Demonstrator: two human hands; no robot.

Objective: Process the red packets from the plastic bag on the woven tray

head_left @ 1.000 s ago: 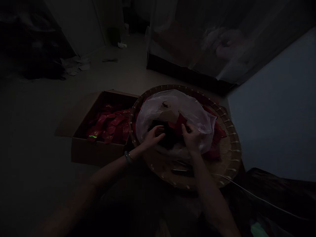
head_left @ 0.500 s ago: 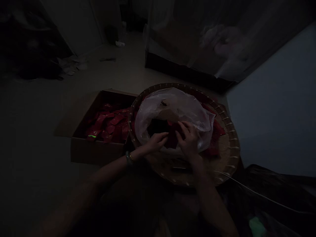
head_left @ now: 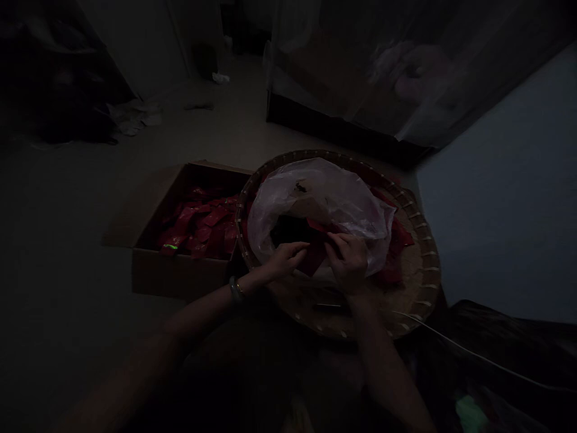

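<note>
Between my two hands is a small red packet (head_left: 314,260), held over the opening of a whitish plastic bag (head_left: 336,183). My left hand (head_left: 285,260) pinches the packet's left edge with thumb and fingers. On the other side, my right hand (head_left: 348,258) is closed on its upper right part. Dark contents (head_left: 288,231) show inside the bag, too dim to name. The bag rests in a round woven bamboo tray (head_left: 424,252), with more red packets (head_left: 396,252) lying to its right. A thin, dark tool with a shiny edge (head_left: 328,305) lies on the tray near my right wrist.
Left of the tray stands an open cardboard box (head_left: 180,273) filled with red packets (head_left: 205,225). A white cord (head_left: 478,355) runs off the tray to the lower right. A pale wall (head_left: 500,198) rises at right; a bed-like frame with sheer netting (head_left: 342,78) is behind.
The right hand has brought the red packet down and left towards the bag's near side. My left hand has moved slightly lower and closed from open fingers onto the packet's edge.
</note>
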